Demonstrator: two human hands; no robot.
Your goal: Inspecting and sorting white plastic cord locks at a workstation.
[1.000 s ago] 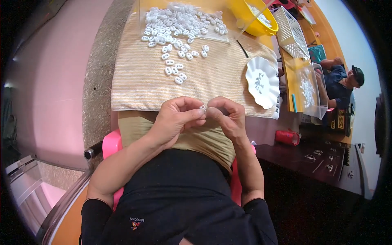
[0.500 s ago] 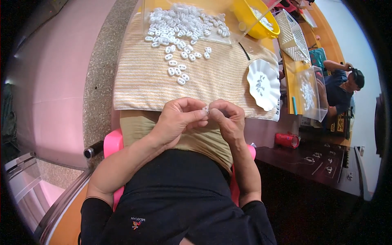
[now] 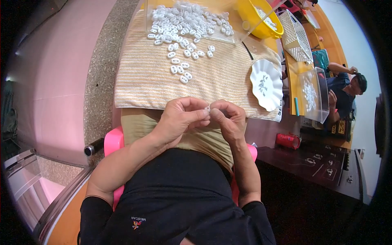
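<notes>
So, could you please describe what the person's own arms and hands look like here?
Both hands, left hand and right hand, are bare, with no gloves, rings or watch visible. The forearms are bare too; short black sleeves end at about the elbows.

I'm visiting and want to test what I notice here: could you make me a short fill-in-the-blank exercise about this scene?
1. The left hand and right hand pinch one small ___ piece between their fingertips.
2. Loose white pieces lie on a ___ cloth.
3. The scalloped white plate lies to the person's ___ of that cloth.
4. The bowl at the top is ___.

Missing words: white; striped; right; yellow
</notes>
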